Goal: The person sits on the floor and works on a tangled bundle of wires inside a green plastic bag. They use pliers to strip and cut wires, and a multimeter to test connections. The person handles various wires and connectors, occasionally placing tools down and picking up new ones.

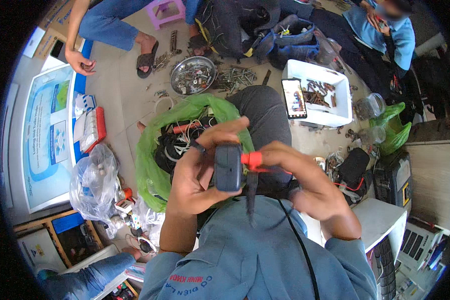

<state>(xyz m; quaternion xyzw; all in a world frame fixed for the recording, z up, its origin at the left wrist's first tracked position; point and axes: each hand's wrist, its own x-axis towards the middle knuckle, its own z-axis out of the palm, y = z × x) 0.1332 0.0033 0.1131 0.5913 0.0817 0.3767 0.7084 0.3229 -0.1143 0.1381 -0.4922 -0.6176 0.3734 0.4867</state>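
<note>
My left hand (190, 185) grips a black rectangular device (227, 167) upright over my lap, fingers and thumb around it. A red part (251, 160) sticks out from its right side, with a dark strap or cable hanging below. My right hand (312, 185) has its curled index finger at that red part; its lower fingers are slightly blurred. Beneath the device lies an open green plastic bag (152, 150) full of cables and dark items.
A metal tray (177, 75) of small hardware, a white bin (337, 115) with a phone (294, 100) on it, a clear bag (87, 185), a tool case (390, 185) and jars (370, 107) surround me. Other people (390, 40) sit across and to the left (107, 22).
</note>
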